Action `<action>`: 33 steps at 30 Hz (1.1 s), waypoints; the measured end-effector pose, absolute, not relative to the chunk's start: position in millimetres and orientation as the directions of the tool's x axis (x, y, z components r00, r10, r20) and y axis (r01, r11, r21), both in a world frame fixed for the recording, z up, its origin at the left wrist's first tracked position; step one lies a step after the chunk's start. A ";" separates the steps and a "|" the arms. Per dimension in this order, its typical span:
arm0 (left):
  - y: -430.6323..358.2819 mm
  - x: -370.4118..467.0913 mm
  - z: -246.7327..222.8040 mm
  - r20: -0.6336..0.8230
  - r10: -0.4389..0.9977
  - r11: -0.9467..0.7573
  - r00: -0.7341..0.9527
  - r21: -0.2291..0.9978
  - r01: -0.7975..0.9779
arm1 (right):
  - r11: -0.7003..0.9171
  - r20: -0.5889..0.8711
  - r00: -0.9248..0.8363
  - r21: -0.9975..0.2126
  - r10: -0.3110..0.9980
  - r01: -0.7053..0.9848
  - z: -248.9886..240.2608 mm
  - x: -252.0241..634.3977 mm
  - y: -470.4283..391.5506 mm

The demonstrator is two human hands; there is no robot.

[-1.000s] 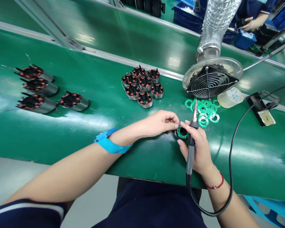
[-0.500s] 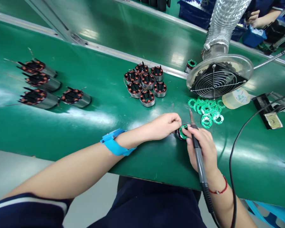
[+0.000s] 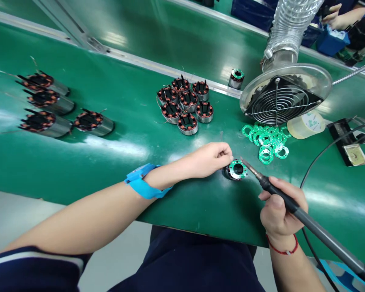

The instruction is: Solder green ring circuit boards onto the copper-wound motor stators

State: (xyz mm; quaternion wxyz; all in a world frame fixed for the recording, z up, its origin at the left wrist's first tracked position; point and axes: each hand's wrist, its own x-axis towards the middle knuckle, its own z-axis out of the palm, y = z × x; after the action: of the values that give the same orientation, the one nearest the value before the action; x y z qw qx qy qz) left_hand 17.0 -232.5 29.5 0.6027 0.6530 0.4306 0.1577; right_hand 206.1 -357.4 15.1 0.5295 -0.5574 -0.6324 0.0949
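Note:
My right hand (image 3: 282, 209) is wrapped round a soldering iron (image 3: 295, 209), whose tip points left at the near motor stator. That motor stator (image 3: 231, 173) stands upright on the green bench, with a green ring-shaped circuit board (image 3: 237, 169) lying on its top. The iron's tip is at the board's upper right edge; whether it touches I cannot tell. My left hand (image 3: 211, 159), a blue strap on its wrist, is closed in a pinch at the stator's upper left edge. What its fingertips hold is too small to make out.
Several bare stators (image 3: 187, 101) stand in a cluster behind my left hand, and several more (image 3: 45, 121) at far left. Loose ring boards (image 3: 266, 140) lie under a fume extractor (image 3: 287, 99). Also there: a tape roll (image 3: 307, 125), an iron stand (image 3: 346, 142), a boarded stator (image 3: 236, 79).
My right hand has left the circuit board and moved right, swinging the soldering iron's tip down and left to the board's edge. My left hand stays pinched at the stator.

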 end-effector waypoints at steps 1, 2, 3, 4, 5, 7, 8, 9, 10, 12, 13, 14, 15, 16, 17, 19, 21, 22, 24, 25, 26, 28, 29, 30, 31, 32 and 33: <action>-232.6 17.1 29.3 -0.317 0.754 0.088 0.575 0.917 0.390 | 0.354 0.552 0.171 -0.711 0.816 0.608 14.9 206.7 -358.3; -232.5 17.2 29.2 -0.321 0.754 0.080 0.573 0.911 0.404 | 0.344 0.539 0.162 -0.713 0.827 0.611 14.3 207.2 -359.0; -232.4 17.2 29.0 -0.323 0.754 0.075 0.572 0.907 0.414 | 0.336 0.527 0.157 -0.715 0.835 0.613 13.5 207.7 -359.5; -232.3 17.2 28.7 -0.326 0.752 0.073 0.573 0.905 0.420 | 0.331 0.518 0.151 -0.718 0.842 0.613 12.6 208.0 -359.6; -232.1 17.3 28.5 -0.328 0.751 0.073 0.573 0.904 0.422 | 0.328 0.512 0.148 -0.720 0.846 0.611 11.5 208.3 -359.6; -232.0 17.4 27.9 -0.331 0.750 0.077 0.572 0.903 0.422 | 0.325 0.504 0.141 -0.720 0.852 0.613 9.9 208.6 -359.1; -232.1 17.5 27.6 -0.332 0.751 0.078 0.571 0.903 0.423 | 0.323 0.502 0.137 -0.718 0.854 0.617 9.4 208.7 -358.9; -232.3 17.6 27.4 -0.333 0.752 0.079 0.569 0.902 0.423 | 0.322 0.501 0.134 -0.715 0.855 0.621 9.1 208.8 -358.7; -232.5 17.8 27.2 -0.334 0.753 0.080 0.567 0.902 0.424 | 0.321 0.501 0.133 -0.713 0.855 0.624 9.1 208.8 -358.6; -233.0 18.2 26.9 -0.335 0.757 0.081 0.561 0.900 0.428 | 0.328 0.508 0.135 -0.713 0.851 0.620 9.9 208.3 -358.3; -233.2 18.4 26.9 -0.337 0.758 0.083 0.558 0.899 0.430 | 0.337 0.517 0.138 -0.715 0.845 0.613 10.5 207.6 -357.9; -233.2 18.6 27.0 -0.340 0.759 0.086 0.556 0.898 0.432 | 0.354 0.532 0.143 -0.717 0.835 0.601 11.3 206.5 -357.2; -233.3 18.8 27.2 -0.342 0.759 0.088 0.554 0.897 0.433 | 0.371 0.547 0.153 -0.722 0.823 0.583 12.1 205.0 -356.2; -233.3 19.0 27.6 -0.344 0.758 0.090 0.554 0.897 0.433 | 0.386 0.559 0.171 -0.733 0.812 0.560 13.0 203.2 -354.6; -233.3 19.3 28.1 -0.345 0.760 0.092 0.551 0.896 0.434 | 0.393 0.562 0.195 -0.748 0.804 0.535 13.7 201.2 -352.6; -233.5 19.9 29.4 -0.344 0.765 0.090 0.545 0.894 0.438 | 0.366 0.535 0.239 -0.780 0.810 0.507 14.5 197.5 -347.5; -234.1 20.8 30.7 -0.342 0.774 0.086 0.533 0.891 0.446 | 0.309 0.477 0.213 -0.789 0.853 0.531 14.1 195.2 -342.0; -234.5 21.3 31.0 -0.340 0.777 0.084 0.530 0.890 0.449 | 0.288 0.445 0.170 -0.781 0.879 0.554 13.4 194.8 -339.5; -235.0 22.4 30.7 -0.335 0.780 0.080 0.528 0.891 0.447 | 0.253 0.361 0.071 -0.768 0.930 0.589 11.0 195.1 -335.7; -235.0 22.9 30.0 -0.332 0.781 0.079 0.529 0.893 0.444 | 0.235 0.315 0.035 -0.771 0.948 0.592 9.6 195.5 -334.4; -234.7 23.1 29.0 -0.331 0.781 0.080 0.530 0.894 0.440 | 0.213 0.277 0.018 -0.780 0.961 0.588 8.3 195.7 -333.7; -233.7 22.3 27.0 -0.338 0.777 0.098 0.531 0.898 0.429 | 0.175 0.238 0.034 -0.795 0.971 0.581 6.1 195.5 -333.3; -233.2 21.0 26.4 -0.341 0.779 0.113 0.527 0.902 0.417 | 0.166 0.237 0.048 -0.798 0.970 0.579 5.5 194.9 -333.6; -233.2 19.0 26.3 -0.338 0.782 0.124 0.524 0.908 0.401 | 0.164 0.243 0.062 -0.799 0.968 0.579 5.1 194.1 -334.0; -233.9 16.6 26.7 -0.324 0.783 0.119 0.531 0.916 0.383 | 0.162 0.249 0.073 -0.797 0.966 0.582 5.0 193.1 -334.5; -235.5 14.0 27.7 -0.298 0.777 0.090 0.555 0.925 0.370 | 0.159 0.251 0.080 -0.796 0.965 0.584 5.2 192.0 -335.0; -238.3 11.6 28.9 -0.259 0.761 0.031 0.595 0.930 0.366 | 0.155 0.250 0.085 -0.796 0.964 0.586 5.5 190.8 -335.6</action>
State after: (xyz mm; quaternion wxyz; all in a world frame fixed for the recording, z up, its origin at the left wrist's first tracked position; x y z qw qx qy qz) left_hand 11.6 -238.3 28.9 0.5845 0.6750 0.4173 0.1691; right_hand 190.8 -335.6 5.5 0.4149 -0.6087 -0.6367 0.2282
